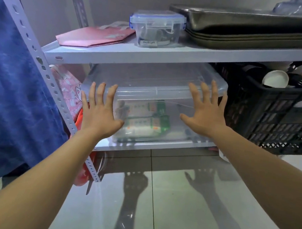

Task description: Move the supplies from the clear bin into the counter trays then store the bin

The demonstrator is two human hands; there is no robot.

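The clear bin (153, 96) sits on the lower shelf (154, 145) of a grey metal rack, lid on, wedged between a pink patterned bag (67, 86) on its left and a black slatted crate (275, 115) on its right. Through its front wall I can see green and white packets (146, 117) lying inside (their print is too blurred to read). My left hand (98, 113) is up at the bin's front left corner with the grip spread wide, fingers straight and fanned; my right hand (205, 112) mirrors it at the front right corner, grip just as spread. Whether my palms actually touch the plastic I cannot tell. On the shelf above lie a flat pink bag (95, 35), a small clear snap-lid box (156, 28) with blue clips, and a stack of dark metal trays (256, 30). A white paper cup (275, 78) rests among dark items in the crate. Blue fabric (10, 91) hangs at the left, and my arms cast shadows on the glossy tiled floor (174, 209).
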